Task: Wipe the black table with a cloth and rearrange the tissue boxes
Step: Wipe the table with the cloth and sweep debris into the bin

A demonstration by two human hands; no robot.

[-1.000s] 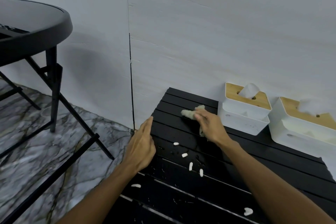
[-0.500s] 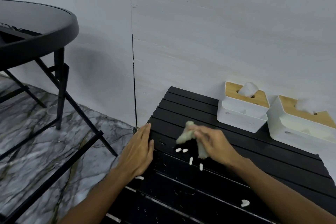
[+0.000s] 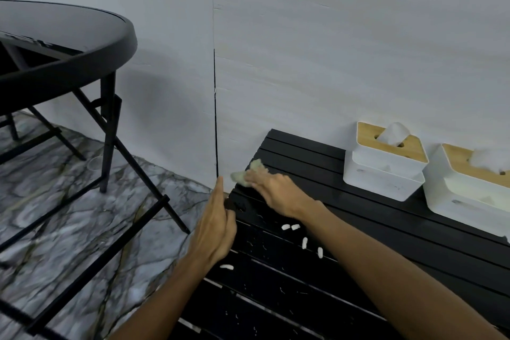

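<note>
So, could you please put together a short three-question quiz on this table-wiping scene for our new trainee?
1. True or false: the right hand holds the cloth against the black table.
2. How many tissue boxes stand by the wall?
A. one
B. two
C. three
3. Fill in: the left hand rests flat along the table's ____ edge.

Key
1. True. The cloth is pressed near the far left corner.
2. B. One tissue box stands beside another tissue box at the right border of the view.
3. Left. White crumbs lie between the two arms.
</note>
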